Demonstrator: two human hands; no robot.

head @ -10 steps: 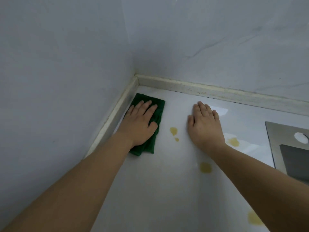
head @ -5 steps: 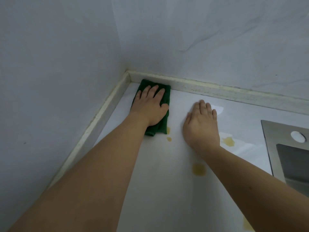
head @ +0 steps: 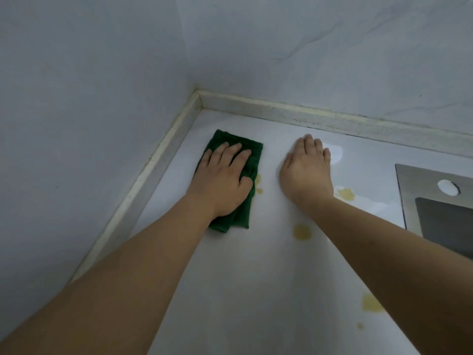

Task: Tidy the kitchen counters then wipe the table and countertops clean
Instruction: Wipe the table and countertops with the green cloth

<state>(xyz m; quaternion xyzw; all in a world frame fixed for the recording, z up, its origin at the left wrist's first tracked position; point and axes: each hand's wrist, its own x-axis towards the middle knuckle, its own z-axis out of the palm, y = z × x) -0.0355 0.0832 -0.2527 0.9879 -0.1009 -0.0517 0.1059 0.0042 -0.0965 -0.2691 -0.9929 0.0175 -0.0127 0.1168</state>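
A: Green cloth (head: 231, 180) sits mid-left of the frame on the counter (head: 256, 278), a bit out from the corner. Half a second ago it was up against the back trim; it has slid back toward the person.

B: Hands?

A: Left hand (head: 222, 181) lies flat on the cloth, fingers straight and spread, pressing, not gripping. Right hand (head: 305, 170) lies flat on bare counter just right of it, fingers straight and close together, holding nothing. Hands are near but apart.

B: Meaning for the task?

A: Looks like a wiping pass in the corner, pull stroke. Cloth's right edge now touches the small yellow stain (head: 259, 184). Other stains (head: 302, 231) at centre and lower right look untouched, so I'd judge wiping far from done.

B: Anything else?

A: Steel sink (head: 435, 201) at right edge, trim (head: 307, 116) along the wall.

B: Text, brands?

A: None readable. No labels on cloth, sink or wall.
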